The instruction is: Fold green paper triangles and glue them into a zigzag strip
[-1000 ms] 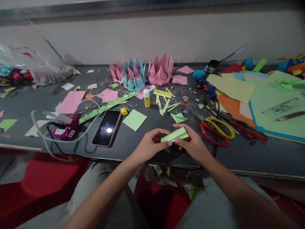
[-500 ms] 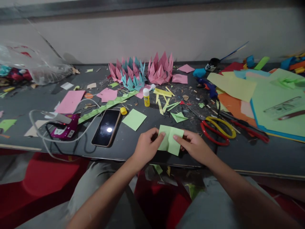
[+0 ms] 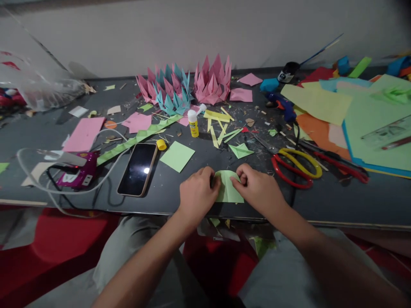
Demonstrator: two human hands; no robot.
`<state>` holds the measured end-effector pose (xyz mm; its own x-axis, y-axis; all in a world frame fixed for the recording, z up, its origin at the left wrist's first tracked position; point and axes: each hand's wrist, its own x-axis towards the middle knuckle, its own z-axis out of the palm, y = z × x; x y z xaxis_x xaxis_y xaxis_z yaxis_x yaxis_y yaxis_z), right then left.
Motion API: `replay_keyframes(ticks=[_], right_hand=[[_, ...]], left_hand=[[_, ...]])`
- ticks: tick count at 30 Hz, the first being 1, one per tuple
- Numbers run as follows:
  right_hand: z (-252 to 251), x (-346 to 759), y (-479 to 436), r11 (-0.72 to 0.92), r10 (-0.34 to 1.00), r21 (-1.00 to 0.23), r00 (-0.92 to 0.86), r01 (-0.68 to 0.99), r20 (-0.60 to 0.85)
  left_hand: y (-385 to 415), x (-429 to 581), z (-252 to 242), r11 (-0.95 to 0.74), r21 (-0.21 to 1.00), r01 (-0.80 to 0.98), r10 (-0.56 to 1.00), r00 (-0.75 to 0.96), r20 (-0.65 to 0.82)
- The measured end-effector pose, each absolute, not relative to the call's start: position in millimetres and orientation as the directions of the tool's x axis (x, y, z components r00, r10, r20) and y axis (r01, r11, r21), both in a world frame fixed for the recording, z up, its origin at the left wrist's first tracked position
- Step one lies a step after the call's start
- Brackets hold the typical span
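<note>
Since the earlier frame, the green paper (image 3: pixel 228 190) has turned from a slanting position to one almost straight, with its near side nearly parallel to the table edge. The left hand (image 3: pixel 196 192) pinches it at the left side, and the right hand (image 3: pixel 261 190) pinches it at the far right corner. The paper is just inside the near edge of the table (image 3: pixel 337 207); I cannot tell if it touches the surface. Dark tabletop lies between the left hand and the phone (image 3: pixel 137 169). On the right, the red and yellow scissor handles (image 3: pixel 293 169) leave only little room beside the right hand. Far of the paper are a folded green piece (image 3: pixel 240 150) and, to the left, a flat green square (image 3: pixel 177 156).

The hands cover the paper's two sides, and most fingertips are hidden. The plastic bag (image 3: pixel 48 94) at far left and the ruler (image 3: pixel 387 128) at right are cut off by the picture border. The paper is pale, with one crease down its middle and a curved far edge.
</note>
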<state>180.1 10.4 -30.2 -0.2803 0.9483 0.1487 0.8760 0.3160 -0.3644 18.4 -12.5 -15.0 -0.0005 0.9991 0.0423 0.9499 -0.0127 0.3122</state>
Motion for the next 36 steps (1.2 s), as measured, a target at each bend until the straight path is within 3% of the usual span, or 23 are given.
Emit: replay_keyframes(ticks=[7, 10, 15, 25, 36], right_hand=[[-31, 176, 6, 0.493, 0.855, -0.235, -0.416, 0.838, 0.310], [-30, 178, 6, 0.558, 0.817, -0.242, -0.475, 0.794, 0.325], [-28, 187, 10, 0.667, 0.743, -0.281, -0.590, 0.690, 0.314], [-33, 196, 14, 0.770, 0.635, -0.218, -0.686, 0.600, 0.355], [-33, 201, 19, 0.794, 0.608, -0.247, -0.720, 0.556, 0.333]], left_hand=[[-15, 20, -22, -0.236, 0.178, 0.955, 0.955, 0.195, 0.221], [-16, 18, -23, -0.322, 0.154, 0.934, 0.929, 0.280, 0.244], [-16, 14, -24, -0.429, 0.180, 0.885, 0.883, 0.369, 0.288], [-12, 4, -35, -0.639, 0.214, 0.739, 0.741, 0.517, 0.430], [-11, 2, -32, -0.705, 0.232, 0.671, 0.698, 0.598, 0.394]])
